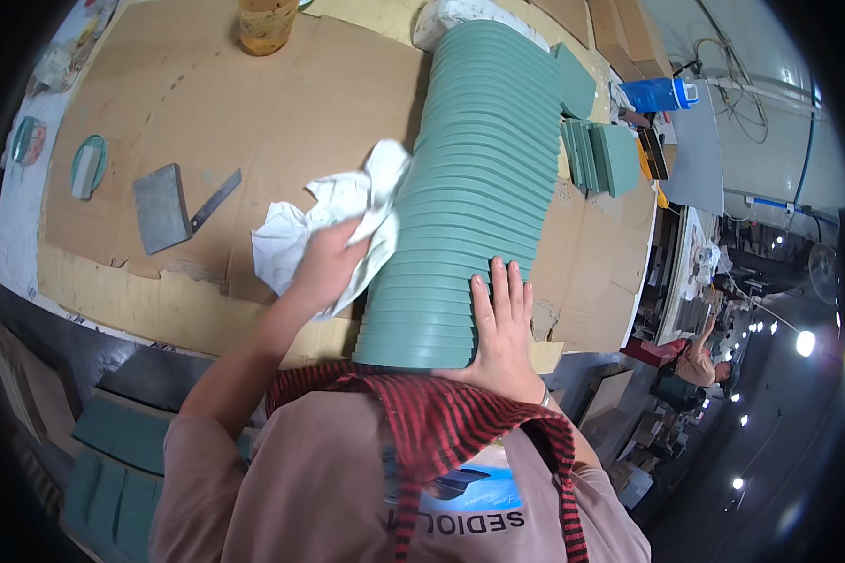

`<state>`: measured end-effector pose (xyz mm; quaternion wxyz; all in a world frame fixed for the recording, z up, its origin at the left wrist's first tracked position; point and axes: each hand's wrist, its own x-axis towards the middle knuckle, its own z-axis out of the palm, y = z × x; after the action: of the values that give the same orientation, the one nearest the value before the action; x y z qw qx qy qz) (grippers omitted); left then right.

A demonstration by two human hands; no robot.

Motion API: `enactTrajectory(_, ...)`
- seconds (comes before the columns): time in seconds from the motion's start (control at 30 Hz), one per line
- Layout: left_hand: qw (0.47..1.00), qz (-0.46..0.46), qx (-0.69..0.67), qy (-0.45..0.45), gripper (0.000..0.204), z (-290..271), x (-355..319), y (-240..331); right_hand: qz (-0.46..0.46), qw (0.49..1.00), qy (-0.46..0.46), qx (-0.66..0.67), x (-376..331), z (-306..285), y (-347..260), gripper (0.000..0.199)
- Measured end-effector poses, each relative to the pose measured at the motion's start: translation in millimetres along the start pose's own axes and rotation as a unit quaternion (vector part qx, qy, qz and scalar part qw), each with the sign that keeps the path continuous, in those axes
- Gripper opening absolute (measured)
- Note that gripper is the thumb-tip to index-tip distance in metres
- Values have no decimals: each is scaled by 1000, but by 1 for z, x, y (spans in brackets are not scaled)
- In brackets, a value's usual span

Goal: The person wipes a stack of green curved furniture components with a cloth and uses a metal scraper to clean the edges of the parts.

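A long row of overlapping green panels point(483, 141), fanned like shingles, runs from my body to the far side of the table. A crumpled white cloth point(382, 178) is bunched in my left hand point(331, 258), whose fingers are closed on it. That cloth lies against the left edge of the row, partly hiding it. My right hand point(505, 328) rests flat on the near right edge of the panels, fingers stretched out and holding nothing.
Left on the cardboard-covered table point(338, 75) are a grey block point(162, 208), a dark blade point(218, 200) and a round green dish point(89, 167). A jar of amber liquid point(265, 26) stands far. Smaller green panels point(601, 158) and a blue bottle point(657, 95) are right; another person point(695, 361) works beyond.
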<state>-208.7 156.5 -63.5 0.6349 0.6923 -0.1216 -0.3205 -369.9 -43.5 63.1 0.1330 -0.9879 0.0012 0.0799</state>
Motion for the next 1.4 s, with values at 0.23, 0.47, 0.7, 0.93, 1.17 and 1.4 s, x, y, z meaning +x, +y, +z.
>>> enactTrajectory(0.23,999,32,1,19,39,16,-11,-15,-21,999,20,-13,-2,6,4,130)
enactTrajectory(0.47,967,219,-125,-35,43,21,8,61,-34,998,44,-21,-2,10,5,129)
enactTrajectory(0.7,998,49,29,-19,44,0,-36,-15,-37,998,56,-11,-1,11,7,127)
enactTrajectory(0.93,931,329,161,5,56,31,-74,18,-31,997,65,-6,-2,10,8,125)
enactTrajectory(1.17,986,145,71,46,49,0,-78,26,-37,996,86,2,0,7,4,124)
enactTrajectory(1.4,939,315,132,33,49,13,-64,8,-31,995,92,-2,0,11,6,124)
